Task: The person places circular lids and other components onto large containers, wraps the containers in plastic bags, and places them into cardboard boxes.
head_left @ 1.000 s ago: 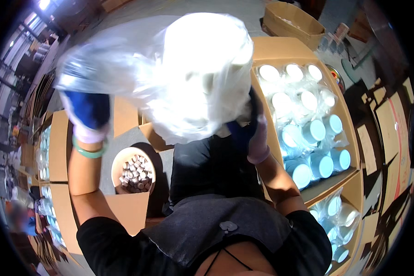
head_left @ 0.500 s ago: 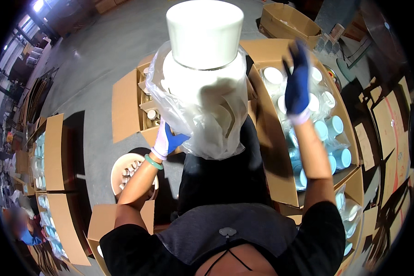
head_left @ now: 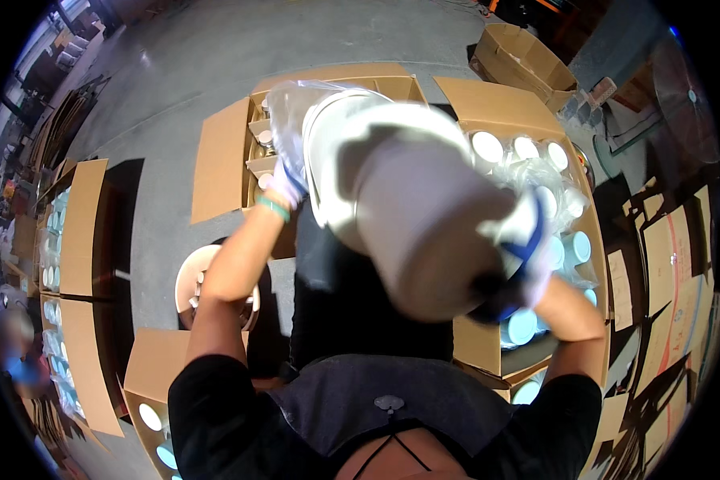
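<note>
A large white cylindrical vessel (head_left: 424,200) hangs tilted in front of me, blurred by motion, its narrower end toward the lower right. My right hand (head_left: 524,260), in a blue and white glove, is closed round that end. At the vessel's upper left edge, a clear plastic bag (head_left: 286,120) bunches up. My left hand (head_left: 288,182), also gloved, with a green bangle at the wrist, grips the bag beside the vessel's side; its fingertips are partly hidden.
An open carton (head_left: 476,352) of bagged white and light blue cups (head_left: 576,248) stands at my right. Ahead on the left is a divided carton (head_left: 220,164) with capped items. A round tub (head_left: 190,276) sits below my left arm. More cartons (head_left: 84,232) line the far left.
The vessel has tipped from its lid-away position toward the lower right. My right hand has come down from open in the air onto its end. My left hand has moved slightly farther away.
</note>
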### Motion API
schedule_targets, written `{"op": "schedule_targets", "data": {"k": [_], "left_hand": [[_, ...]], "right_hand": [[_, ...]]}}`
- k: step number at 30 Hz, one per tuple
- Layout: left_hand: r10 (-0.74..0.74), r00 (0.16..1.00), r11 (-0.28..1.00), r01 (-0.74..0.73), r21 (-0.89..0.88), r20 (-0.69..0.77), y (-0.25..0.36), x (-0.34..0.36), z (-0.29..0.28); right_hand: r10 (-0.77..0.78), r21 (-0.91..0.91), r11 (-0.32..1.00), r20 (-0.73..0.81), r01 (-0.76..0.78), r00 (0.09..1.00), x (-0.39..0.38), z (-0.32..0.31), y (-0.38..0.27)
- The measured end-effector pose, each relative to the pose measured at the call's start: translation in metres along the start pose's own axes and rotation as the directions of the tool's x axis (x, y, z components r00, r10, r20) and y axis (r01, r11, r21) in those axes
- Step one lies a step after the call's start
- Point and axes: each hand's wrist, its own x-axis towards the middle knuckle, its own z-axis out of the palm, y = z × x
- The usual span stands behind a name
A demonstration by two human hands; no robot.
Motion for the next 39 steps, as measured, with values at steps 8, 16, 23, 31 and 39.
{"op": "schedule_targets", "data": {"k": [8, 16, 23, 31, 39], "left_hand": [[-0.005, 0.877, -0.210, -0.470, 0.857, 0.480, 0.013, 0.085, 0.028], [0.011, 0.570, -0.695, -0.587, 0.416, 0.822, 0.005, 0.049, 0.157], [0.292, 0.951, 0.743, -0.160, 0.650, -0.100, 0.040, 0.024, 0.121], [0.255, 0.967, 0.513, -0.150, 0.845, 0.017, 0.035, -0.014, 0.134], [0.294, 0.919, 0.595, -0.392, 0.702, 0.263, -0.007, 0.026, 0.129]], "right_hand": [[-0.043, 0.193, 0.978, 0.549, -0.076, 0.835, -0.137, 0.074, -0.029], [0.371, 0.647, -0.435, 0.762, -0.626, 0.531, 0.035, 0.055, 0.151], [0.550, 0.623, 0.366, 0.454, -0.691, 0.701, -0.073, 0.150, 0.118], [0.196, 0.267, 0.688, 0.827, -0.675, 0.527, -0.138, 0.104, -0.026], [0.651, -0.043, 0.751, 0.208, -0.658, 0.730, -0.010, 0.002, 0.083]]}}
